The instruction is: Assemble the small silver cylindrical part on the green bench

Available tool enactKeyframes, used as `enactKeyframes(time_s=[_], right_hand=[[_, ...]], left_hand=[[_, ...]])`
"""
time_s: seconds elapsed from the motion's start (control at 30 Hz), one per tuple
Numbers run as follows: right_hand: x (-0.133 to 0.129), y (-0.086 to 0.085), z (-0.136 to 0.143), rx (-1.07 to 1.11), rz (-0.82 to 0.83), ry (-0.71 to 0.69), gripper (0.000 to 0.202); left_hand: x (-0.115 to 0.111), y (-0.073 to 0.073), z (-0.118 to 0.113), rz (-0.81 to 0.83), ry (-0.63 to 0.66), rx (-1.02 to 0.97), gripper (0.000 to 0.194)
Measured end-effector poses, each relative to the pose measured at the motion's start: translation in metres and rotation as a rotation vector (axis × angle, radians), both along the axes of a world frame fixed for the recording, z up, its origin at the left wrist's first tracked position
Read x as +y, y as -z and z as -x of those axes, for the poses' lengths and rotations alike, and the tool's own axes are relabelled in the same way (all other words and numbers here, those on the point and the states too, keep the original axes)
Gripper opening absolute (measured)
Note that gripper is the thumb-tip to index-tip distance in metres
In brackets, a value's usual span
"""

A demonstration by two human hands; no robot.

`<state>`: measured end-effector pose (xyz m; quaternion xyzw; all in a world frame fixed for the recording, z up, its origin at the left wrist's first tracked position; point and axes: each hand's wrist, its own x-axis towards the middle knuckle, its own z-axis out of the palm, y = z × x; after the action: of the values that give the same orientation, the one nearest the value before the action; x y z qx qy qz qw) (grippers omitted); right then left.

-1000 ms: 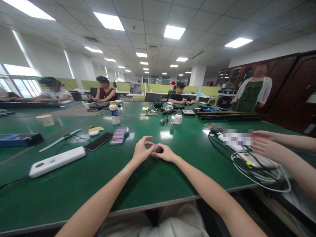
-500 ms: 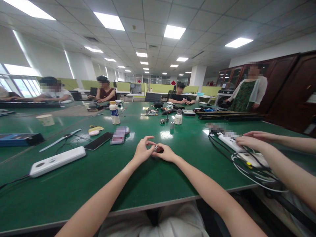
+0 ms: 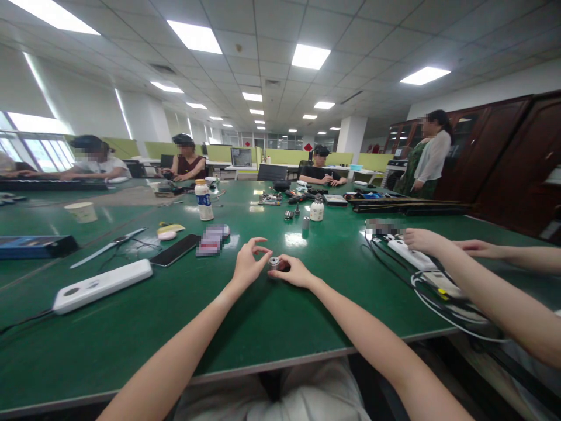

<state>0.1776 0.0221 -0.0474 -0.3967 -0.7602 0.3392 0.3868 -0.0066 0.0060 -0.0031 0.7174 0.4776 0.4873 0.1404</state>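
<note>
A small silvery metal cylinder (image 3: 274, 262) with dark holes in its top face stands upright at the table's middle. My right hand (image 3: 294, 272) is wrapped round its right side, thumb in front and fingers behind. Just to the left is my left hand (image 3: 250, 262), slightly apart from the cylinder. Its thumb and index fingertip meet in a pinch, while another finger stretches out above; whatever lies between the tips is too small to make out. Farther back stand a second grey metal cylinder (image 3: 305, 223) and a small dark metal part (image 3: 288, 216).
A white bottle (image 3: 317, 209), a drink bottle (image 3: 204, 200), a phone (image 3: 175, 251) and a white power strip (image 3: 103, 286) lie around the green table (image 3: 245, 333). At right, a co-worker's hand (image 3: 427, 241) is over another power strip (image 3: 409, 255) with tangled cables.
My left hand has drawn back left from the cylinder, exposing its top. My right hand stays in place. The co-worker's hands at right have shifted, and the standing person has turned.
</note>
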Motion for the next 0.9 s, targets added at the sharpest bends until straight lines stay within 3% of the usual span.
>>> enactKeyframes(time_s=[0.3,0.43,0.67,0.9], right_hand=[[-0.001,0.000,0.000,0.008,-0.009,0.001,0.040],[0.000,0.001,0.000,0.002,-0.009,0.003,0.040],[0.001,0.002,0.000,0.007,-0.014,-0.007,0.040],[0.003,0.004,0.001,0.000,-0.020,-0.003,0.039]], left_hand=[[0.020,0.030,0.022,0.123,-0.029,0.154,0.031],[0.016,0.023,0.018,0.115,-0.029,0.133,0.029],[-0.007,0.000,-0.003,-0.024,0.000,-0.072,0.032],[-0.013,0.003,-0.012,-0.050,0.051,0.016,0.029]])
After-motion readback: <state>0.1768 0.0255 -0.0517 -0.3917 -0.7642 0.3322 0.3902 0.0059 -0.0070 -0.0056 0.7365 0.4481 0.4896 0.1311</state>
